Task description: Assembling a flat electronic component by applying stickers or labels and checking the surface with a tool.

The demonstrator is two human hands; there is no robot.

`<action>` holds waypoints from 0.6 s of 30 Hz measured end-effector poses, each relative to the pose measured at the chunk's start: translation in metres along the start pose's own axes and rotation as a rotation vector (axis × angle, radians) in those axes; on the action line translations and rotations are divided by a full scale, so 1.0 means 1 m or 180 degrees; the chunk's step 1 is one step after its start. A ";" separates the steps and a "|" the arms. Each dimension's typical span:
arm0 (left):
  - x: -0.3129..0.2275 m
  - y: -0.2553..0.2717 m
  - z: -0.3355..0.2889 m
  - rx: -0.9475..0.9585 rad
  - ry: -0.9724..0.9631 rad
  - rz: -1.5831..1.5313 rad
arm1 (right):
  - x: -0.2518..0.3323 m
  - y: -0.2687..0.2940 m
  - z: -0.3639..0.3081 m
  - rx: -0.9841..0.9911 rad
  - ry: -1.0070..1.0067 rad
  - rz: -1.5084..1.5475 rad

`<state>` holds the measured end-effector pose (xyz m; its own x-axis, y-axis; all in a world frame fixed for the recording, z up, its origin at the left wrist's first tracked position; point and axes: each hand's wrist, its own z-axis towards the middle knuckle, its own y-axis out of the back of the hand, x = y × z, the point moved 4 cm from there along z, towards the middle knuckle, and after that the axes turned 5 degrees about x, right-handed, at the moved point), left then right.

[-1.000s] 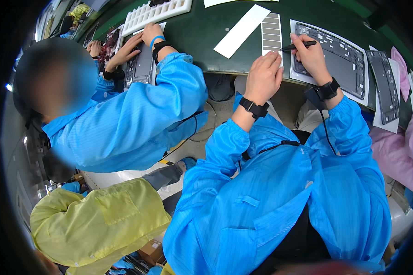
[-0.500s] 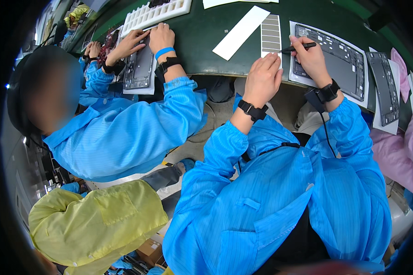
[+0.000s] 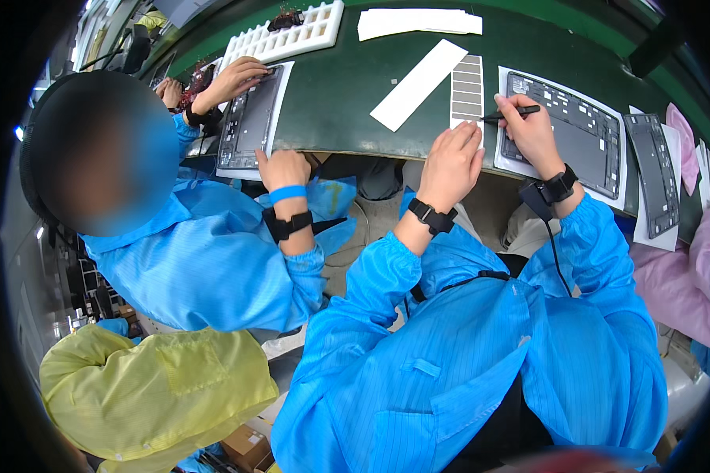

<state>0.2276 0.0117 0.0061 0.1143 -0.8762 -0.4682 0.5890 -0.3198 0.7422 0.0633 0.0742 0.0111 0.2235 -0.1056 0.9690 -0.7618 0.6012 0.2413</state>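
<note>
My right hand (image 3: 528, 132) grips a thin black pen-like tool (image 3: 513, 115), its tip pointing left toward the near end of a grey sheet of small rectangular pads (image 3: 467, 85). Just right of that hand lies a dark tablet-like frame (image 3: 576, 134) on a white sheet (image 3: 503, 162). My left hand (image 3: 451, 162) lies flat on the green table's near edge (image 3: 355, 118), fingertips touching the near end of the pad sheet and holding nothing. Both wrists wear black straps.
A white strip (image 3: 418, 84) lies left of the pad sheet. Another dark frame (image 3: 655, 177) lies at the right by a pink sleeve (image 3: 698, 276). At my left a co-worker in blue handles a dark device (image 3: 248, 126). A white slotted tray (image 3: 284, 39) stands beyond it.
The co-worker's near hand has come from the far side of their device to its near edge. My hands stay by the pad sheet and the frame; the view has shifted slightly.
</note>
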 end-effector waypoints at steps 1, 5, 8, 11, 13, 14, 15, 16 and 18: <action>0.000 -0.001 0.000 -0.0005 -0.0002 0.0016 | 0.001 -0.001 -0.001 0.0030 0.0000 0.0072; -0.001 -0.001 0.000 0.0020 0.0006 0.0053 | -0.007 0.001 0.005 0.0104 -0.0019 0.0666; -0.001 -0.001 0.002 0.0025 0.0004 0.0042 | -0.004 0.006 0.005 0.0044 -0.0088 0.1064; -0.004 -0.004 0.006 0.0110 0.0033 -0.0066 | -0.003 0.035 0.003 -0.0406 -0.0152 0.1192; -0.007 -0.002 0.009 0.0209 0.0106 -0.0202 | 0.011 0.075 -0.011 -0.0498 -0.0091 0.1080; -0.005 -0.001 0.012 0.0121 0.0067 -0.0170 | 0.013 0.101 -0.021 -0.0524 -0.0111 0.0895; -0.004 -0.001 0.012 0.0252 0.0193 -0.0037 | 0.011 0.128 -0.030 -0.0510 -0.0051 0.0630; -0.011 0.004 0.019 0.0391 0.0293 0.0085 | 0.006 0.161 -0.041 -0.0517 -0.0002 0.0355; -0.027 0.006 0.032 0.0345 0.0234 0.0348 | -0.014 0.223 -0.068 -0.0785 -0.0181 0.0344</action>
<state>0.2026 0.0222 0.0384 0.2335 -0.8805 -0.4126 0.4806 -0.2644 0.8361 -0.0682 0.2634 0.0472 0.1092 -0.0705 0.9915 -0.6067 0.7854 0.1227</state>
